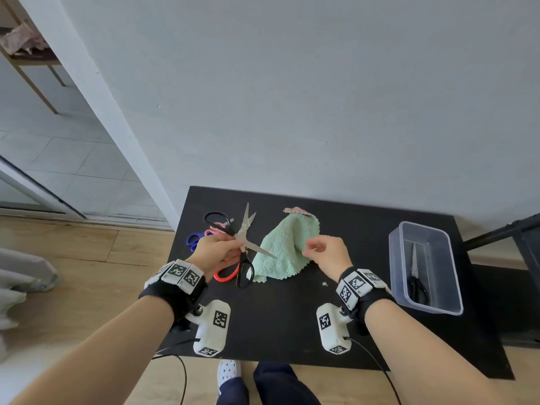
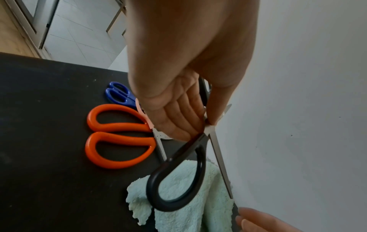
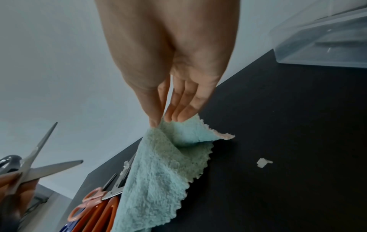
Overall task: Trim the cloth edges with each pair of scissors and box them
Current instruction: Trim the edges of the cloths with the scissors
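In the head view my left hand (image 1: 233, 248) grips black-handled scissors (image 1: 244, 244) at the pivot, lifted above the black table (image 1: 277, 317) with the blades spread apart. The left wrist view shows one black handle loop (image 2: 178, 180) hanging below my fingers (image 2: 178, 119). My right hand (image 1: 311, 248) pinches a fold of the mint-green cloth (image 1: 280, 255) between thumb and fingers, raising it while its lower part lies on the table; the right wrist view shows that pinch on the cloth (image 3: 158, 172). A clear plastic box (image 1: 429, 309) at the right holds one dark pair of scissors (image 1: 416, 279).
Orange-handled scissors (image 1: 226, 275), blue-handled scissors (image 1: 193, 239) and a small pink pair (image 1: 214, 229) lie on the table under and behind my left hand. A small cloth scrap (image 3: 263, 162) lies near the cloth. A wall stands right behind the table.
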Demonstrator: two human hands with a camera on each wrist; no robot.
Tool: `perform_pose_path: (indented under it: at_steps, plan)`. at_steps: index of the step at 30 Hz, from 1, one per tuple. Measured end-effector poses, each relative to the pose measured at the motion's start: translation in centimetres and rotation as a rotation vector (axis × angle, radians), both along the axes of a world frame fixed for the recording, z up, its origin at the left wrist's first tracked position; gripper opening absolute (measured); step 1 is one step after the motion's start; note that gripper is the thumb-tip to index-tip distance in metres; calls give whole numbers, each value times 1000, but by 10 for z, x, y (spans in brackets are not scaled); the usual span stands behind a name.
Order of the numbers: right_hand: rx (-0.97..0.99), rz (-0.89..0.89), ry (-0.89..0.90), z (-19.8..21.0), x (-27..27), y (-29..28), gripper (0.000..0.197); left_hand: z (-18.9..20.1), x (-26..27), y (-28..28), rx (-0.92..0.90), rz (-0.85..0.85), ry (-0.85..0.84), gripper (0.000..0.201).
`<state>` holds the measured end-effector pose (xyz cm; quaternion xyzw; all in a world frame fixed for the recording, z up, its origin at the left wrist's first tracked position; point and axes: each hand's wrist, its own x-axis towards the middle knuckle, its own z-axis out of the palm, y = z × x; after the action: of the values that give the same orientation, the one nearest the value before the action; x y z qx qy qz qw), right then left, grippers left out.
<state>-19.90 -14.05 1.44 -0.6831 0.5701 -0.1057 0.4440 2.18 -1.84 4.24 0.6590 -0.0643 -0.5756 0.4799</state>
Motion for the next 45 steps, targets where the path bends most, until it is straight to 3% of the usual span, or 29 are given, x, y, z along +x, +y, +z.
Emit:
perform_pose_path:
  at_steps: [5,10,16,22,28,33,37,40,42,45]
  plan:
    - [-53,-108,-13,-6,2,-24,15,-8,-8,-19,30,-29,18,9]
    - [-156,19,100,-7,17,-59,19,-16,-13,-42,51,-48,26,14]
    - [-114,214,207,-13,34,-94,25,-22,-18,-66,76,-18,19,27]
    - [-119,302,301,-17,35,-110,16,-24,-20,-80,86,8,50,30]
    - [-71,205,123,-12,34,-116,18,-19,-23,-87,51,53,45,29]
    - [45,255,-156,22,36,-107,12,-6,-30,-90,2,83,-4,30]
    - [194,303,-289,52,37,-98,9,9,-36,-92,-48,82,-49,19]
    - [273,325,-349,66,38,-91,11,22,-39,-92,-80,76,-55,13]
    - [258,332,-340,73,40,-88,18,30,-40,-92,-100,71,-63,10]
    - [201,354,-325,79,42,-84,12,40,-38,-92,-147,51,-60,16]
